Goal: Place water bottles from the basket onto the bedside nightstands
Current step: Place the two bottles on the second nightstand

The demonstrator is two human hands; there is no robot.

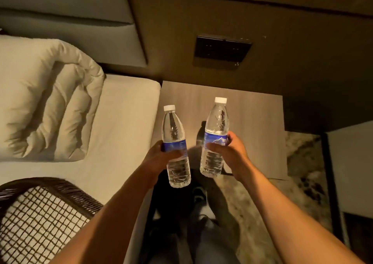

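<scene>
I hold two clear water bottles with white caps and blue labels, both upright, in the air above the near edge of the wooden nightstand (252, 110). My left hand (159, 156) grips the left bottle (174, 134) around its label. My right hand (230, 150) grips the right bottle (217, 126) the same way, a little farther forward. The dark wicker basket (66, 191) with a mesh bottom lies on the bed at the lower left; no bottles show in its visible part.
The bed (121, 126) with a white pillow (44, 94) lies to the left, touching the nightstand. A dark switch panel (222, 47) sits on the wall behind. Patterned carpet (302, 163) and a dark frame edge are on the right. My legs stand below.
</scene>
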